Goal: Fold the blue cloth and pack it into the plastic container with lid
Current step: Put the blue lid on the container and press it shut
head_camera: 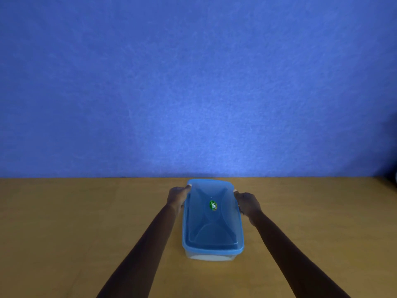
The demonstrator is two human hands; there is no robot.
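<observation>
Head view, single frame. Plastic container point(209, 257) sits on the wooden table point(75, 222), long axis running away from the camera, far end close to the blue wall point(193, 82) behind the table. Body is clear or whitish; only a strip of it shows at the near end, under the lid. Blue translucent lid point(212, 222) lies on top of the container, near rim seated over the body. Far end of the lid looks slightly raised or tilted, but I cannot tell for certain whether it is fully pressed down there. Small green oval sticker point(213, 205) sits on the lid, a little beyond its centre. Left hand point(177, 196) grips the lid's left edge near the far corner, fingers curled around the rim, fingertips on the top of it. Right hand point(247, 203) does likewise on the right edge, opposite the left, closed on the rim. Both forearms are bare and reach in from the bottom of the frame, one on each side of the container. Interior reads dark blue through the lid; I cannot tell whether that is the blue cloth or just the lid's tint. No cloth visible anywhere on the table.
</observation>
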